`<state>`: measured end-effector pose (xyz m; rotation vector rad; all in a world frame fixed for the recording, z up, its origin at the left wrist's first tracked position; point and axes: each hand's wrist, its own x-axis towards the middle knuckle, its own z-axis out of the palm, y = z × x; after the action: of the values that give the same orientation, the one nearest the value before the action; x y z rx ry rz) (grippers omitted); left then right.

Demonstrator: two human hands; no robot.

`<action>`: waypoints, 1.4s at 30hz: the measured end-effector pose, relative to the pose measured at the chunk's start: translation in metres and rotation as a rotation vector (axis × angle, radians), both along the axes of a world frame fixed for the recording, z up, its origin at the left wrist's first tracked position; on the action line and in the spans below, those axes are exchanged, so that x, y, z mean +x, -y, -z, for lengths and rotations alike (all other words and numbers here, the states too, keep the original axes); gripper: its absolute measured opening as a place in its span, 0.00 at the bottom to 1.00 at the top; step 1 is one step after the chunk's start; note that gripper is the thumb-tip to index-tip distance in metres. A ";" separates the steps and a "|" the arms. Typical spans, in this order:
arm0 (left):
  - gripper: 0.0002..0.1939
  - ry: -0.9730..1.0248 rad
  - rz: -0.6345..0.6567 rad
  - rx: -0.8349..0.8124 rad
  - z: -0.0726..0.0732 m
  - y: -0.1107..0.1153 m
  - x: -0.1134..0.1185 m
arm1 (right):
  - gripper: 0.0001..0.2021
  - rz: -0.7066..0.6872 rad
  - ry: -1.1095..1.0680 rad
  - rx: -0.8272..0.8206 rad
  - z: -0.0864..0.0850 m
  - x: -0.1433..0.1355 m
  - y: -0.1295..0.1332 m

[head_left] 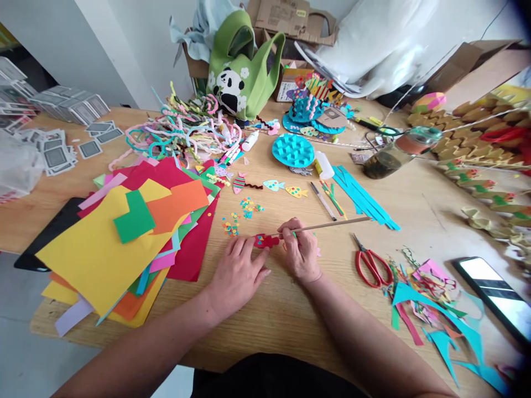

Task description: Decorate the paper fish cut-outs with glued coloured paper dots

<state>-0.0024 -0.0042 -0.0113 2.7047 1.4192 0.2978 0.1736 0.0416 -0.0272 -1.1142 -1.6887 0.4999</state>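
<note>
A small red paper fish [266,241] with colored dots lies on the table. My left hand [239,272] rests flat beside it, fingers stretched out, with fingertips at its edge. In a pinch, my right hand [299,250] holds a long thin wooden stick [336,224], its narrow end pointing at the red fish and its thicker end reaching out to the right. Partly hidden under my right hand are other colored paper pieces. Just beyond the left hand are small piles of paper dots [231,225]. Finished-looking paper fish, one blue [274,185] and one yellow [296,192], lie farther back.
Stacked colored paper [91,249] lies left. Red-handled scissors [372,267], paper scraps [446,309] and a phone [495,296] are right. Behind are blue strips [365,196], a glue bottle [323,166], a blue textured disc [292,150], a glass jar [400,152] and pipe cleaners [186,130].
</note>
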 end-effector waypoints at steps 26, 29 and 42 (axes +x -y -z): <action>0.25 0.061 -0.034 -0.011 0.003 0.000 0.000 | 0.13 0.088 0.028 -0.227 -0.009 -0.016 -0.074; 0.24 0.055 -0.038 -0.011 0.004 -0.001 0.000 | 0.13 0.121 0.030 -0.197 -0.006 -0.017 -0.076; 0.24 0.077 -0.034 -0.010 0.003 -0.001 0.000 | 0.14 0.130 -0.009 -0.136 0.003 -0.017 -0.074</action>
<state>-0.0026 -0.0030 -0.0142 2.6334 1.4434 0.3916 0.1569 0.1158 -0.0306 -1.3088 -1.5816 0.5426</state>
